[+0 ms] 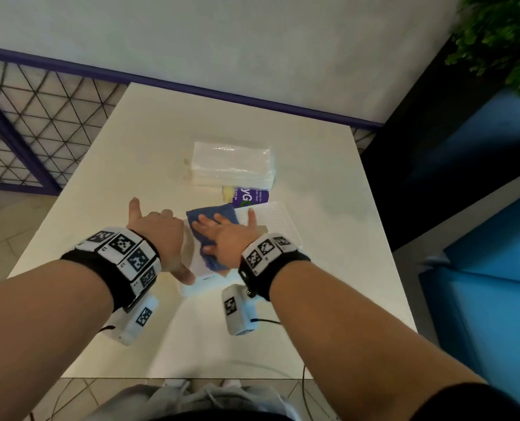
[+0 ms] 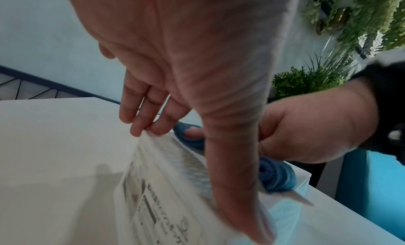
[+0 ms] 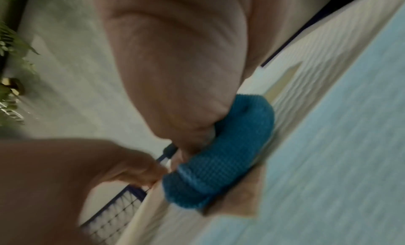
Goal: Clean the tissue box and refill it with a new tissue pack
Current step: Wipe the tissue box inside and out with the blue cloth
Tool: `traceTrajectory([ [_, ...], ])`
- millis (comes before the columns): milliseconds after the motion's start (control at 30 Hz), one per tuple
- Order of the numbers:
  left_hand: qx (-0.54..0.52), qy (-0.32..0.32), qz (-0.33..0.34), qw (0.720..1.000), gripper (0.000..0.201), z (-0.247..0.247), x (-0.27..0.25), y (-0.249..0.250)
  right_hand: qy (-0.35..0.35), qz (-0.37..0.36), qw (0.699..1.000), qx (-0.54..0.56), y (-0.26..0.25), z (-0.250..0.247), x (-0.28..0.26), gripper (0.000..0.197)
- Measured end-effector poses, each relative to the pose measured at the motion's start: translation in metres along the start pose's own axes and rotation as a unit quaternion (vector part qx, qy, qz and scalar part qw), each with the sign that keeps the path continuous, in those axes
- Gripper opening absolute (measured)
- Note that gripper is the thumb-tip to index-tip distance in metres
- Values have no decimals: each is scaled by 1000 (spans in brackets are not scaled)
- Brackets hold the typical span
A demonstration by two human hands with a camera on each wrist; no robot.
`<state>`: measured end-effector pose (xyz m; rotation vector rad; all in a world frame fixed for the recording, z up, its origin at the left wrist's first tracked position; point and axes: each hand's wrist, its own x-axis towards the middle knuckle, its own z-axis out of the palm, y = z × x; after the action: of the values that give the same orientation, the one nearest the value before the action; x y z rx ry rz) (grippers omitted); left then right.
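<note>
Pressing cloth (image 1: 214,214) on tissue box (image 1: 207,276), tissue pack (image 1: 232,164) head-view only

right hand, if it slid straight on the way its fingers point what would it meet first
The right hand lies flat on the blue cloth, fingers aimed away and leftward. Past the cloth the line looks like bare table, perhaps clipping the tissue pack.

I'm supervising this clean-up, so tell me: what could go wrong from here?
The left hand steadies the tissue box only by thumb and fingertips, so a push from the right hand on the blue cloth could skid it into the purple bottle just beyond. The bunched cloth may snag on the box's opening.
</note>
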<state>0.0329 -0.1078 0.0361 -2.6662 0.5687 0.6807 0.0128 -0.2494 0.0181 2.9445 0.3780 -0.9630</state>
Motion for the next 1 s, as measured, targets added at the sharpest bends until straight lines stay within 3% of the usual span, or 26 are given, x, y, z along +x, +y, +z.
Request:
traceTrajectory([
  [200,-22,-9,4,1000,112,0,-2,-4,3,111,994,-5,92,3,-16,59],
  [333,-28,5,6,1000,115,2,-2,-2,10,128,991,23,97,-4,-18,61],
  [433,-17,14,0,1000,117,6,-2,-1,88,178,975,98,94,-7,-23,55],
  [500,7,21,-12,1000,118,10,-5,1,190,207,926,252,104,-2,-34,40],
  [600,-15,91,20,996,101,8,-7,16,321,239,813,423,123,14,-60,35],
  [667,-60,127,121,983,71,7,-2,32,343,262,725,538,129,28,-80,35],
  [733,-64,103,194,973,51,7,2,43,323,271,661,621,131,44,-99,34],
  [867,6,11,217,976,53,-2,6,51,290,280,610,682,134,69,-123,32],
  [1000,-136,-44,189,972,50,-10,17,46,312,201,551,747,137,87,-132,34],
])
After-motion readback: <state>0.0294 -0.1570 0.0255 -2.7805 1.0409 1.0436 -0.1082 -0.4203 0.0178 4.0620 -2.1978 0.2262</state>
